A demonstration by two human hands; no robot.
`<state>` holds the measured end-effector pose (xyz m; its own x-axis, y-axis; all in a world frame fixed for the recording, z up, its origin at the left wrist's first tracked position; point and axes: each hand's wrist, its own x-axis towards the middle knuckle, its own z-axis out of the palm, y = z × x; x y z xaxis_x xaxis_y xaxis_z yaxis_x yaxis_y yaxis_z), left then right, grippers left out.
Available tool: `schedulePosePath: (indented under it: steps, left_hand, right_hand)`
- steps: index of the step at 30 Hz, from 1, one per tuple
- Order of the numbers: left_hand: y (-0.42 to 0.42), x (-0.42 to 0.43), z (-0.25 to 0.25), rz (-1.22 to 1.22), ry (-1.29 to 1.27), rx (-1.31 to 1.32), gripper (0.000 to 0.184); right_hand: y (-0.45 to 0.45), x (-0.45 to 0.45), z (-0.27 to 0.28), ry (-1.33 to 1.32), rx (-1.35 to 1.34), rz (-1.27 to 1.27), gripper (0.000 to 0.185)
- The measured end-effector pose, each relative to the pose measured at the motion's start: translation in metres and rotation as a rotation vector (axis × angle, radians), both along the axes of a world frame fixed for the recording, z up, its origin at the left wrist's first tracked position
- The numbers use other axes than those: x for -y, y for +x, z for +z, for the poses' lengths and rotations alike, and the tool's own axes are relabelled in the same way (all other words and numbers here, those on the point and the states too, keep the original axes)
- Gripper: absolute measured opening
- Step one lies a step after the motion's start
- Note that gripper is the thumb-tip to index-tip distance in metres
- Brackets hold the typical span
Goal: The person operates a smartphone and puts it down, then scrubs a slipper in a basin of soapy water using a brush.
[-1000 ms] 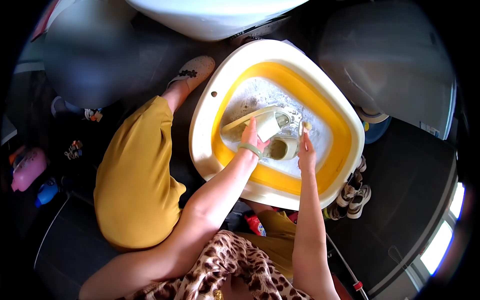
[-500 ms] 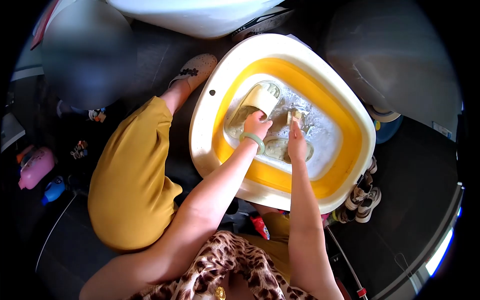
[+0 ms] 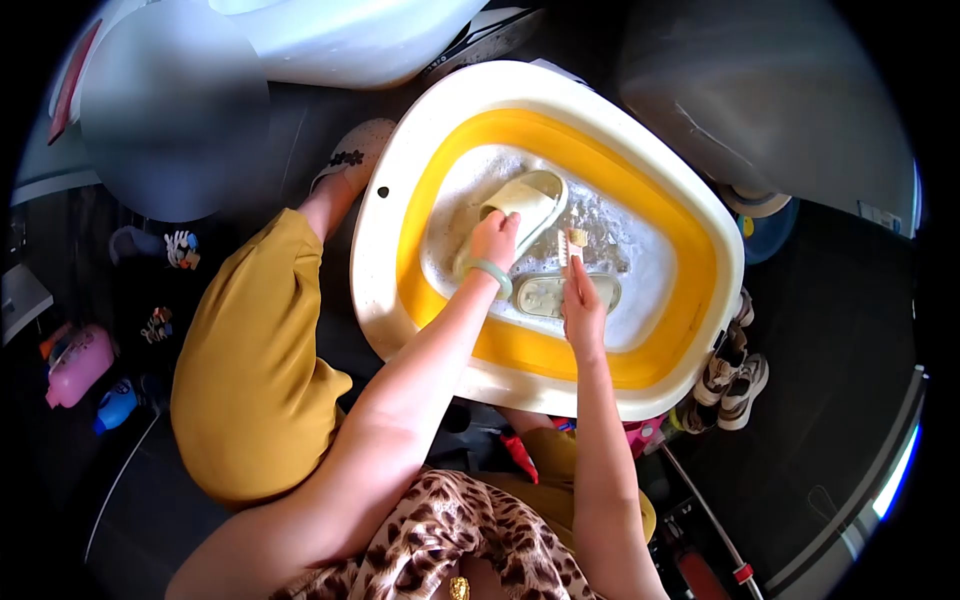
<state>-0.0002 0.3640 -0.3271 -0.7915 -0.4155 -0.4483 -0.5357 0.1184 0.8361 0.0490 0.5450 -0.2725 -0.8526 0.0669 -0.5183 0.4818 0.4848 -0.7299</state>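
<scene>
A pale green slide slipper (image 3: 525, 200) is tilted in the sudsy water of a white and yellow basin (image 3: 373, 270). My left hand (image 3: 495, 238), with a jade-coloured bangle on the wrist, is closed on its strap. My right hand (image 3: 583, 312) grips a scrub brush (image 3: 573, 245) by the handle, bristles facing left, apart from the held slipper. Below the brush lies a second slipper (image 3: 545, 296), partly in the water and partly behind my right hand.
Sneakers (image 3: 738, 390) stand on the floor right of the basin. A grey rounded object (image 3: 770, 110) is at upper right, a white one (image 3: 340, 40) at the top. A pink bottle (image 3: 80, 365) and a blue bottle (image 3: 115, 405) sit at far left.
The left hand has shifted its grip on the slipper, which has tilted. The right hand has drawn back slightly with the brush, which has turned. The whole view has shifted a little.
</scene>
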Motion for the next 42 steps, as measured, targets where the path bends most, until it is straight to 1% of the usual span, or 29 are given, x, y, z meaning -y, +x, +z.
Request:
schedulePosePath:
  steps: [1, 2, 3, 4, 5, 6, 8, 11, 12, 13, 15, 17, 18, 19, 21, 23, 25, 26, 27, 29, 30, 32, 33, 35, 36, 38, 39, 40, 42]
  left_hand:
    - [0.003, 0.001, -0.005, 0.066, 0.185, 0.029, 0.028]
    - [0.002, 0.009, 0.019, 0.218, 0.505, 0.127, 0.026]
    - [0.002, 0.013, 0.018, 0.324, 0.683, 0.133, 0.024]
    - [0.005, 0.018, 0.017, 0.308, 0.678, 0.172, 0.023]
    - [0.008, 0.023, 0.02, 0.297, 0.668, 0.214, 0.023]
    - [0.012, 0.026, 0.021, 0.304, 0.669, 0.215, 0.023]
    - [0.011, 0.028, 0.019, 0.402, 0.777, 0.24, 0.022]
    - [0.018, 0.028, 0.007, 0.404, 0.818, 0.236, 0.021]
    - [0.017, 0.024, 0.004, 0.462, 0.922, 0.199, 0.019]
    - [0.017, 0.021, 0.001, 0.46, 0.908, 0.23, 0.019]
    - [0.012, 0.018, -0.011, 0.389, 0.933, 0.2, 0.015]
    - [0.001, 0.014, -0.003, 0.372, 0.876, 0.218, 0.013]
    - [-0.005, 0.011, -0.003, 0.384, 0.885, 0.193, 0.013]
    - [-0.009, 0.008, -0.002, 0.394, 0.896, 0.169, 0.013]
    - [-0.015, 0.01, 0.012, 0.454, 0.958, 0.164, 0.014]
    - [-0.011, 0.013, 0.016, 0.516, 1.01, 0.166, 0.015]
    - [0.001, 0.017, 0.013, 0.424, 0.97, 0.227, 0.016]
    - [0.005, 0.014, 0.008, 0.526, 1.008, 0.214, 0.017]
    - [0.004, 0.019, 0.023, 0.529, 1.021, 0.253, 0.015]
    - [0.008, 0.018, 0.024, 0.423, 0.951, 0.287, 0.014]
    - [0.005, 0.019, 0.026, 0.423, 0.946, 0.278, 0.014]
    - [-0.002, 0.016, 0.031, 0.532, 0.994, 0.262, 0.013]
    - [-0.006, 0.015, 0.031, 0.53, 1.002, 0.254, 0.013]
    - [-0.01, 0.017, 0.028, 0.574, 1.053, 0.242, 0.013]
    - [-0.01, 0.018, 0.027, 0.58, 1.055, 0.246, 0.013]
    - [-0.001, 0.019, 0.026, 0.539, 1.042, 0.286, 0.014]
    - [0.004, 0.019, 0.025, 0.51, 1.035, 0.305, 0.015]
    - [0.006, 0.018, 0.026, 0.508, 1.033, 0.255, 0.013]
    - [0.0, 0.022, 0.032, 0.551, 1.01, 0.273, 0.011]
  right_hand:
    - [0.008, 0.005, 0.007, -0.057, -0.02, -0.06, 0.041]
    - [0.016, 0.01, 0.011, -0.095, -0.079, -0.102, 0.041]
    - [0.023, 0.018, 0.019, -0.099, -0.156, -0.11, 0.041]
    - [0.03, 0.026, 0.025, -0.086, -0.222, -0.096, 0.042]
    - [0.036, 0.041, 0.04, -0.009, -0.309, -0.036, 0.041]
    - [0.042, 0.052, 0.054, 0.092, -0.309, 0.059, 0.04]
    - [0.05, 0.078, 0.079, 0.279, -0.128, 0.22, 0.041]
    - [0.037, 0.09, 0.071, 0.405, -0.178, 0.393, 0.04]
    - [0.021, 0.093, 0.069, 0.508, -0.176, 0.435, 0.039]
    - [0.002, 0.094, 0.065, 0.612, -0.179, 0.475, 0.038]
    - [-0.037, 0.099, 0.051, 0.621, -0.292, 0.475, 0.038]
    - [-0.07, 0.1, 0.045, 0.66, -0.236, 0.405, 0.038]
    - [-0.075, 0.095, 0.038, 0.616, -0.334, 0.391, 0.039]
    - [-0.068, 0.091, 0.037, 0.62, -0.333, 0.393, 0.039]
    - [-0.036, 0.08, 0.048, 0.46, -0.319, 0.363, 0.04]
    - [0.006, 0.076, 0.074, 0.331, -0.197, 0.354, 0.037]
    - [0.029, 0.076, 0.082, 0.34, -0.169, 0.443, 0.038]
    - [0.025, 0.078, 0.08, 0.374, -0.155, 0.479, 0.038]
    - [0.011, 0.08, 0.075, 0.377, -0.161, 0.476, 0.038]
    - [-0.026, 0.085, 0.061, 0.519, -0.205, 0.413, 0.038]
    - [-0.046, 0.086, 0.051, 0.515, -0.24, 0.375, 0.037]
    - [-0.062, 0.087, 0.037, 0.493, -0.324, 0.322, 0.034]
    - [-0.057, 0.091, 0.046, 0.434, -0.261, 0.29, 0.035]
    - [-0.022, 0.092, 0.062, 0.431, -0.159, 0.374, 0.039]
    - [0.005, 0.093, 0.068, 0.337, -0.285, 0.361, 0.039]
    - [0.047, 0.087, 0.079, 0.304, -0.259, 0.372, 0.039]
    - [0.056, 0.085, 0.081, 0.315, -0.24, 0.394, 0.039]
    - [0.048, 0.081, 0.073, 0.366, -0.226, 0.409, 0.039]
    - [0.018, 0.073, 0.05, 0.514, -0.209, 0.417, 0.04]
